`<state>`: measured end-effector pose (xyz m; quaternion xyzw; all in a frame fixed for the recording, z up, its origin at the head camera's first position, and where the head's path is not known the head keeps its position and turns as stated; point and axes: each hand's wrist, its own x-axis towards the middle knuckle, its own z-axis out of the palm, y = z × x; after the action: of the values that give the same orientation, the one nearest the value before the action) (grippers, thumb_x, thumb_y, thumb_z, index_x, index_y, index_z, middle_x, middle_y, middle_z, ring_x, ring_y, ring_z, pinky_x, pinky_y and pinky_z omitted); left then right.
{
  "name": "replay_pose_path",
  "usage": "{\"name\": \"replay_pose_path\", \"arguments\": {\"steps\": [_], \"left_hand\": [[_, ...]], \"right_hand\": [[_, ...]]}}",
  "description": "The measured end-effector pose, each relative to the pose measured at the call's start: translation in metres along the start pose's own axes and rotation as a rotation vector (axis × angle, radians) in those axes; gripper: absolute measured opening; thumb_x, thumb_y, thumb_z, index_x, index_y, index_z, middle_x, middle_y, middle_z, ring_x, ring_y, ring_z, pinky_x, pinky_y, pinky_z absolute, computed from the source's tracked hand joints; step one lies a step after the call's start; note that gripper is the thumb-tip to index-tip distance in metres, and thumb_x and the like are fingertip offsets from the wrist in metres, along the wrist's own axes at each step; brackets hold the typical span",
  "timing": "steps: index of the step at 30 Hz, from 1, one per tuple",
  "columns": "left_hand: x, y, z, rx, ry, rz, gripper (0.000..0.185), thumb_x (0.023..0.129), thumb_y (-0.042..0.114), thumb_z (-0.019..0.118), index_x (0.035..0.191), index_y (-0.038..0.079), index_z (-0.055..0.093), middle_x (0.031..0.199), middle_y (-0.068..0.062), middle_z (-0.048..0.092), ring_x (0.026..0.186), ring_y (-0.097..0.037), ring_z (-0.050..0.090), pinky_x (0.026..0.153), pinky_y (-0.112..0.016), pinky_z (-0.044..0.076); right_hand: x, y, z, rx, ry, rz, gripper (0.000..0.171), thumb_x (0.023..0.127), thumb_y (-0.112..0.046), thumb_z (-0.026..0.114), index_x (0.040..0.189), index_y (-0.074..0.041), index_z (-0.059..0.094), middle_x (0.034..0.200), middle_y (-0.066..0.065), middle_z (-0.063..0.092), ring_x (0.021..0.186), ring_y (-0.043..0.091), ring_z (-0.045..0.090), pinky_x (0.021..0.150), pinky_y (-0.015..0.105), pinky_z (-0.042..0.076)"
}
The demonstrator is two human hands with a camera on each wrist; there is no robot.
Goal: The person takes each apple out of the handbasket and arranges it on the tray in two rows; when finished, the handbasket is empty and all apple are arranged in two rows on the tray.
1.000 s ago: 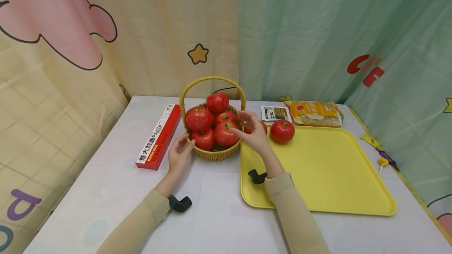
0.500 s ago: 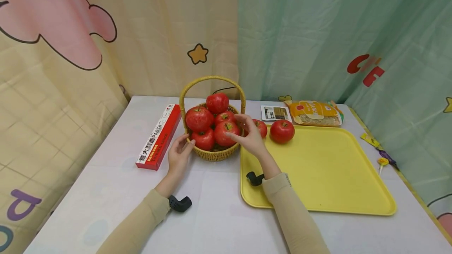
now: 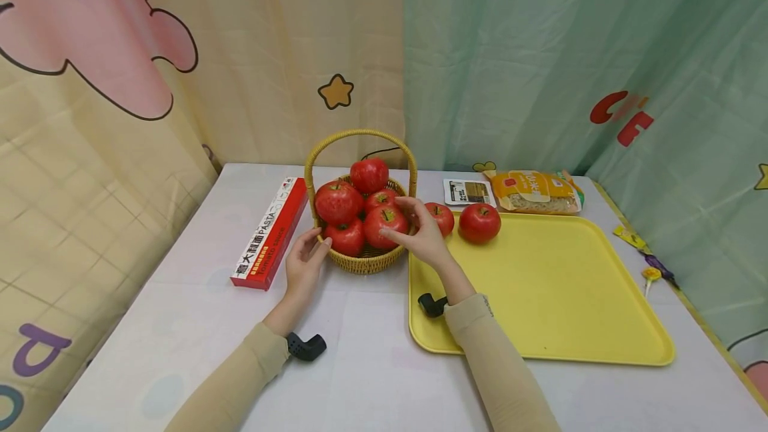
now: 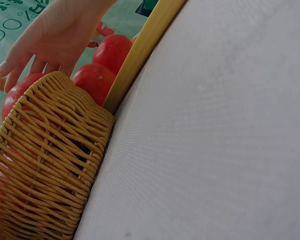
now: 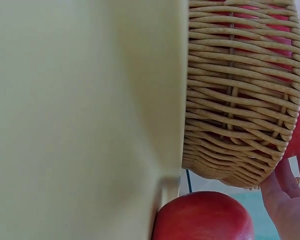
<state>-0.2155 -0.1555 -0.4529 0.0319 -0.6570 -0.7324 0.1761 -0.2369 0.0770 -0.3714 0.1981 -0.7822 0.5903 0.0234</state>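
A wicker basket [image 3: 367,264] with a tall handle holds several red apples [image 3: 339,203]. My left hand [image 3: 303,265] grips its left rim, fingers outside and thumb at the front edge. At the basket's right side, my right hand [image 3: 423,232] curls round the front right apple [image 3: 383,224], thumb on the near side and fingers on the far side. That apple still sits among the others. In the left wrist view, the right hand [image 4: 60,35] comes down over the apple [image 4: 20,95] behind the basket rim. Right-hand fingers [image 5: 285,182] show beside the basket in the right wrist view.
A yellow tray [image 3: 558,285] lies to the right, with two red apples [image 3: 479,223] at its back left corner. Behind it are a white packet [image 3: 469,193] and a grain bag [image 3: 534,193]. A red pasta box [image 3: 270,235] lies left; a lollipop [image 3: 651,275] lies far right.
My right hand has moved slightly left and down, its thumb and fingers closing round the front right apple. The tray apple behind it shows more. My left hand and the basket have stayed put.
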Motion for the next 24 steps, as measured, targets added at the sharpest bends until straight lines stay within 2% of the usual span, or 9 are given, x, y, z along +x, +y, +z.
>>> {"name": "replay_pose_path", "arguments": {"steps": [9, 16, 24], "left_hand": [[0.001, 0.000, 0.000, -0.014, -0.006, 0.007, 0.039, 0.090, 0.008, 0.063, 0.125, -0.003, 0.052, 0.131, -0.015, 0.050, 0.125, -0.022, 0.044, 0.096, -0.020, 0.044], [0.000, -0.001, 0.000, -0.003, -0.001, 0.008, 0.038, 0.090, 0.009, 0.063, 0.125, 0.000, 0.053, 0.130, -0.011, 0.051, 0.125, -0.020, 0.045, 0.094, -0.018, 0.045], [0.000, -0.002, -0.001, -0.010, -0.004, 0.015, 0.037, 0.089, 0.009, 0.063, 0.125, 0.001, 0.053, 0.128, -0.008, 0.052, 0.124, -0.018, 0.045, 0.094, -0.019, 0.045]], "right_hand": [[0.000, -0.001, 0.002, -0.006, -0.008, -0.002, 0.064, 0.081, -0.011, 0.074, 0.134, 0.001, 0.040, 0.133, 0.020, 0.044, 0.124, 0.033, 0.039, 0.105, 0.047, 0.035], [0.002, 0.000, 0.002, -0.070, -0.044, 0.053, 0.065, 0.081, -0.017, 0.074, 0.135, -0.004, 0.042, 0.136, 0.014, 0.042, 0.126, 0.029, 0.039, 0.103, 0.045, 0.040], [0.016, 0.040, 0.005, -0.098, -0.039, 0.070, 0.067, 0.077, -0.030, 0.078, 0.135, -0.019, 0.046, 0.138, 0.007, 0.043, 0.125, 0.027, 0.040, 0.101, 0.048, 0.041]]}}
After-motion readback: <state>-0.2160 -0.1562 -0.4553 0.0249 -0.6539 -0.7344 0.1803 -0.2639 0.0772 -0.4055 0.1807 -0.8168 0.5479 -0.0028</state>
